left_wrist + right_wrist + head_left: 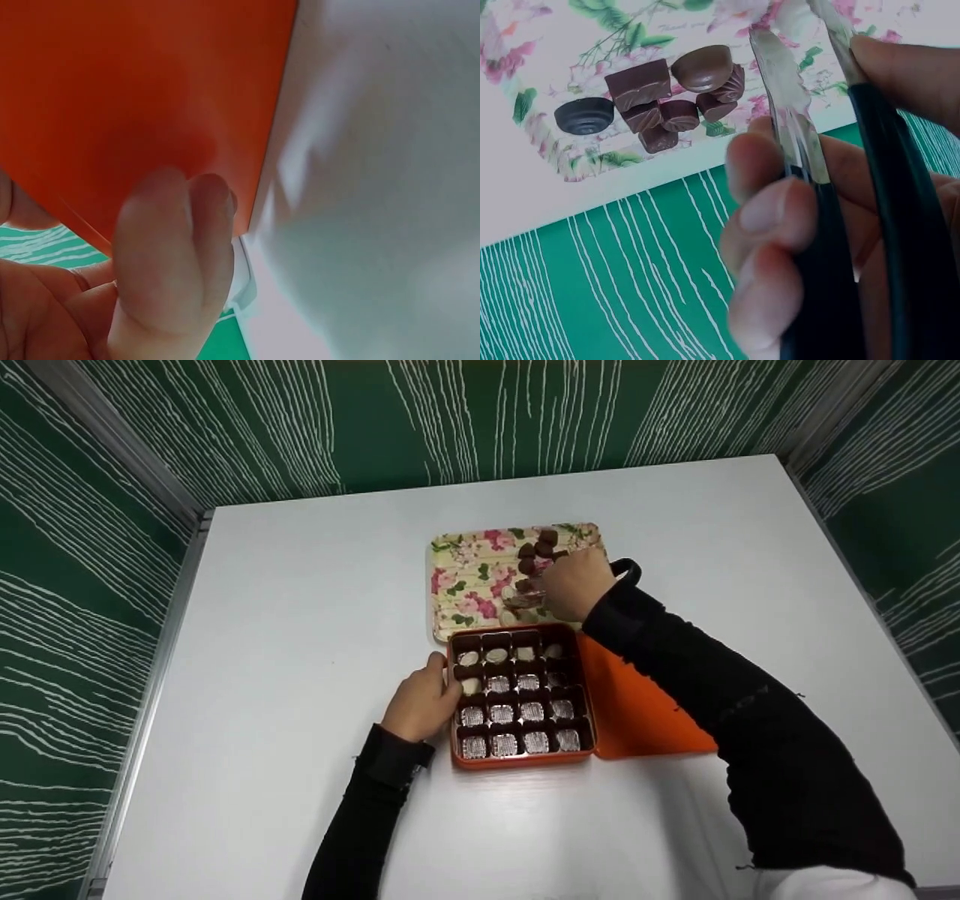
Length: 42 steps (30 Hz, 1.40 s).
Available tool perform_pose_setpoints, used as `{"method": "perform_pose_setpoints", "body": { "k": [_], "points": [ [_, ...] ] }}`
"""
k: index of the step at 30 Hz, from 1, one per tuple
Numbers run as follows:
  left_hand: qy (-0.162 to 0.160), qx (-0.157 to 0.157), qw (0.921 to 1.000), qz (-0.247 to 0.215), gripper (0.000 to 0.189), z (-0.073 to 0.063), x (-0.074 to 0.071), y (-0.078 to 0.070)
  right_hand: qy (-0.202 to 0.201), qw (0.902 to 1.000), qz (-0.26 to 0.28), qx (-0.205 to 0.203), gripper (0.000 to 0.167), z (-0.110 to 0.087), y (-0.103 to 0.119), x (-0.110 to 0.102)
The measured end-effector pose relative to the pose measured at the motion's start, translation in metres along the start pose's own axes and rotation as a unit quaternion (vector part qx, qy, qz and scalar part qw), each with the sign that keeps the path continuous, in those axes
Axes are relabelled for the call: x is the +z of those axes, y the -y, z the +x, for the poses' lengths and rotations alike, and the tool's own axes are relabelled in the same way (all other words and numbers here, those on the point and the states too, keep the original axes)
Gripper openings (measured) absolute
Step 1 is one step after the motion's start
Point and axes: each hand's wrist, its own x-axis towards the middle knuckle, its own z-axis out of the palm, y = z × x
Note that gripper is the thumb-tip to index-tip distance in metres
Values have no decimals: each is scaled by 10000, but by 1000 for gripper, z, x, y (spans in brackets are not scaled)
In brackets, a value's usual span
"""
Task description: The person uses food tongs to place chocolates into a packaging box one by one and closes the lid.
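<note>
My left hand [422, 701] holds the left side of an orange box [523, 763], with the thumb near its rim; in the left wrist view, fingers press against the orange wall [150, 82]. A dark divided insert fills the box, with white chocolates [496, 656] in several compartments of its upper rows. My right hand [577, 583] grips tongs with black handles [829, 262] and clear tips over a floral tray [465, 562]. Something whitish [793, 16] shows between the tips, perhaps a white chocolate. Brown chocolates [637, 82] lie clustered on the tray.
An orange lid-like sheet [645, 712] lies right of the box, partly under my right forearm. The floral tray adjoins the box's far edge. All stand on a white table [315, 660], bordered by green panels [375, 427] with white lines.
</note>
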Motion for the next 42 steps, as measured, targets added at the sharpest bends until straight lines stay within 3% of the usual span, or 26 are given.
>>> {"method": "perform_pose_setpoints", "body": {
  "k": [5, 10, 19, 27, 34, 42],
  "points": [
    [-13, 38, 10000, -37, 32, 0, -1, 1, -106, 9996, -224, -102, 51, 3, -3, -3],
    [19, 96, 9999, -52, 28, 0, -1, 1, 21, 9996, -267, 62, 50, 8, -8, -4],
    [21, 33, 10000, -52, 30, 1, 0, 1, 269, 9994, 173, 146, 52, 14, -9, -2],
    [29, 40, 9999, -126, 30, 1, 0, 1, 208, 9996, 131, 126, 54, 18, -8, 1],
    [7, 72, 9999, -125, 30, 2, 1, 2, -31, 9999, 140, 60, 51, 14, -10, 1],
    [-45, 118, 9999, -56, 26, 2, 1, 3, 76, 9995, 286, -79, 49, 1, -20, -10]
  ]
}}
